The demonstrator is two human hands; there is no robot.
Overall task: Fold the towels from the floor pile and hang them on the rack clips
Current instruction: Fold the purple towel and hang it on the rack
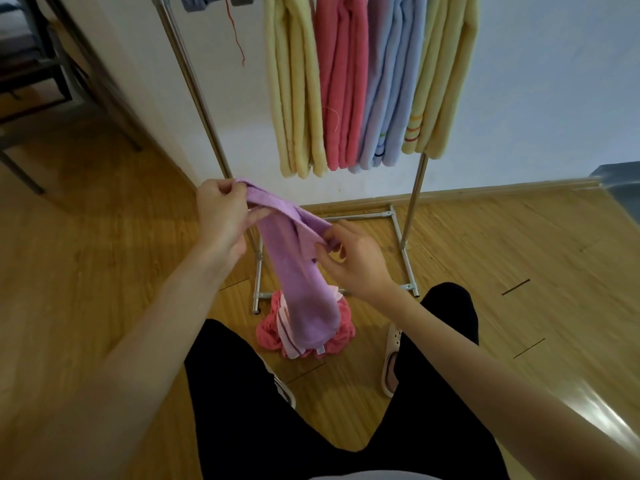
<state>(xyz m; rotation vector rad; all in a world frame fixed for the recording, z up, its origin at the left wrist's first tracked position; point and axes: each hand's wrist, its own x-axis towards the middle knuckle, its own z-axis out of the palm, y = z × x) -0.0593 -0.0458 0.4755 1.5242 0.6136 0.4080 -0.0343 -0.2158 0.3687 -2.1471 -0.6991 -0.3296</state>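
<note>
**Fingers pinching the towel's top edge: fold in progress**

Fingers of the left hand (221, 211) are curled round one upper corner of the purple towel (298, 271); thumb and forefinger of the right hand (349, 256) pinch the same top edge further along. Both hands hold cloth.

**Location.** The purple towel hangs between the hands in front of the rack (207, 109), its lower end dangling just above the pink towel (270, 332) that remains of the pile on the floor (485, 244). Yellow towels (294, 91), a coral towel (341, 81) and a blue towel (391, 84) already hang from the rack top; the clips are out of view.

**Handling.** The material appears soft, light and limp, with no stiffness to hold a crease. It will likely sag wherever unsupported. Grip at the corners or along the hem and keep the edge taut; a pinch in mid-cloth would probably let the layers slip apart.

**Hand pose.** Both forearms extend forward and inward. The left hand sits higher and further out, back of the hand toward the camera. The right hand is lower and nearer, wrist bent, with the remaining fingers loosely curled.
</note>
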